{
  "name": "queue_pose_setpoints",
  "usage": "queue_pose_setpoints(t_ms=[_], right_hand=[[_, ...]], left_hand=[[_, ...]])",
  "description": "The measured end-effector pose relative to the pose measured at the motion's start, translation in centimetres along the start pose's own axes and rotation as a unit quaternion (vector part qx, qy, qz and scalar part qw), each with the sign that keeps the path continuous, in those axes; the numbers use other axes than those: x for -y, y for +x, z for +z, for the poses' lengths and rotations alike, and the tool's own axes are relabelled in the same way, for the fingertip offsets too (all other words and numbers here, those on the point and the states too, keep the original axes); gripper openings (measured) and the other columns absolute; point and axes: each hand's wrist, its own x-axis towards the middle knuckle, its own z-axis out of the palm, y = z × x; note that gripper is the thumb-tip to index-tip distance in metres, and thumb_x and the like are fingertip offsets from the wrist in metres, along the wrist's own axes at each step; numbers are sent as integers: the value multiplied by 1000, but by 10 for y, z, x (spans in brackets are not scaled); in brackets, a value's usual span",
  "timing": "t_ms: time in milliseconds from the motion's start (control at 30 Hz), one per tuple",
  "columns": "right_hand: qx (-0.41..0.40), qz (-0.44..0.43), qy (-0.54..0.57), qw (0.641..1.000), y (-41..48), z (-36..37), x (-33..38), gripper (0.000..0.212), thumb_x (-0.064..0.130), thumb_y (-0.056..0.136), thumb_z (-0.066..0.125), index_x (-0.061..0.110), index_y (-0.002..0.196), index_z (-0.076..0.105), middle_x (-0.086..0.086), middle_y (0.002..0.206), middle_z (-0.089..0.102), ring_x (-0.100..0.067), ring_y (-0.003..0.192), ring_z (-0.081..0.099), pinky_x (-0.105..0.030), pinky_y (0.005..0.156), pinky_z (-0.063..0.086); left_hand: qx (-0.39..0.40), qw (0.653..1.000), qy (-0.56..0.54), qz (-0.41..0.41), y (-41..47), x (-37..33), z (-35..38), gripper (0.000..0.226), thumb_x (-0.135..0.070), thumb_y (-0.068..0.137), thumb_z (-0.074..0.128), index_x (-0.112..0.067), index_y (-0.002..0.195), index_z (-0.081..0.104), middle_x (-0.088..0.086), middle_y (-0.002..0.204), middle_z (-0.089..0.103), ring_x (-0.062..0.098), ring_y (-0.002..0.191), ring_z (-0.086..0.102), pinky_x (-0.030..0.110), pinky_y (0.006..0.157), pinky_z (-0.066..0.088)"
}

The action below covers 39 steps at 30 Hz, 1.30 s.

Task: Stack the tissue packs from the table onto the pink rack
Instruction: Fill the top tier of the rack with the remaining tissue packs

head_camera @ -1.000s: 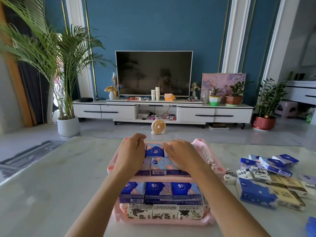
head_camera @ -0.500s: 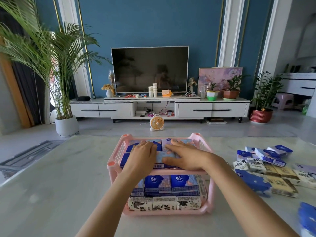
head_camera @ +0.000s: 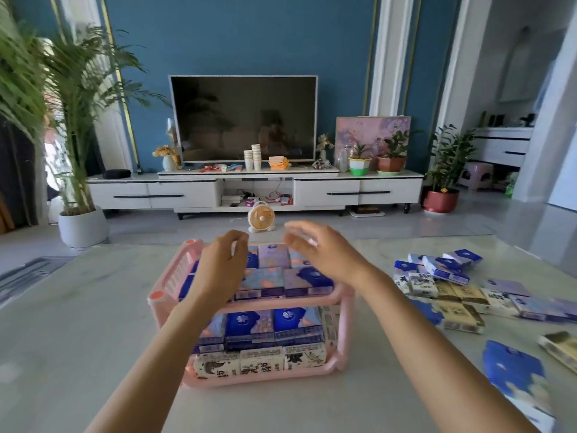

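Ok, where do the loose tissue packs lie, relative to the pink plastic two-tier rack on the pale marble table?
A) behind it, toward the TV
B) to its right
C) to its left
B: the loose tissue packs lie scattered on the pale marble table to the right of the pink plastic rack, past the right hand.

Rack (head_camera: 340, 296) pink; packs on top shelf (head_camera: 307, 281) blue-lilac; bottom packs (head_camera: 260, 365) cream, black print.

One pink rack (head_camera: 156, 296); two hands (left hand (head_camera: 218, 267), right hand (head_camera: 327, 254))
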Motion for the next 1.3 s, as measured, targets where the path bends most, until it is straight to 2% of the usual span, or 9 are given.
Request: queue_pose_setpoints(t_ms=[133,267,367,500,767,933,1067,1200,1300], right_hand=[[-144,58,25,987,-20,-59,-44,36,34,94,49,14,123,54,-2,124,59,-14,114,54,-23,89,40],[-161,217,-50,962,-62,-104,-120,34,22,95,49,11,127,51,-8,123,57,-21,110,55,-25,81,39],[-170,314,-58,932,-96,-124,-171,34,12,92,50,5,126,52,-13,120,59,-25,104,56,-35,86,45],[-180,379,-82,904,-122,-139,-220,35,6,91,46,7,125,54,-13,124,57,-28,112,53,-34,89,43],[-346,389,-81,850,-145,-163,-314,53,-15,82,41,5,131,44,-15,134,49,-27,124,46,-33,97,38],[-255,403,-56,877,-118,-169,-367,57,14,91,46,15,144,25,-10,145,38,-29,129,39,-35,101,34],[-136,438,-217,862,-105,-170,-394,63,43,91,43,23,146,22,-7,150,31,-27,135,33,-40,107,27],[-117,435,-263,853,-102,-161,-401,69,59,86,46,24,143,29,-12,142,32,-30,129,34,-41,102,31],[-172,424,-170,873,-103,-166,-398,75,56,72,68,16,132,47,-12,130,41,-27,119,41,-36,93,39]], left_hand=[[-70,982,-147,93,-13,-58,21,24,0,92,41,-12,94,61,-1,85,64,12,69,57,23,61,44],[57,957,-232,166,-51,-116,62,33,2,91,40,-25,83,56,-6,81,63,11,68,57,22,60,47],[172,952,-171,187,-77,-130,114,24,-8,92,43,-24,93,62,-11,90,63,4,80,56,16,69,45],[285,944,-53,158,-76,-131,188,34,-8,91,39,-17,118,57,0,119,60,16,108,54,22,87,41],[297,947,37,115,-25,-152,298,36,-8,93,40,-16,127,49,6,127,53,24,107,56,35,88,48],[309,921,115,210,-10,-169,362,47,-15,94,40,-17,140,32,2,146,32,20,135,27,40,114,22],[353,881,214,230,18,-163,401,68,-26,90,47,-22,148,11,2,156,6,22,144,-2,47,115,-2],[391,855,257,225,35,-160,415,59,-36,91,47,-21,143,26,4,148,29,24,139,22,53,114,2],[344,840,303,291,38,-164,414,41,-27,93,49,-19,133,42,5,138,41,23,129,37,48,111,20]])
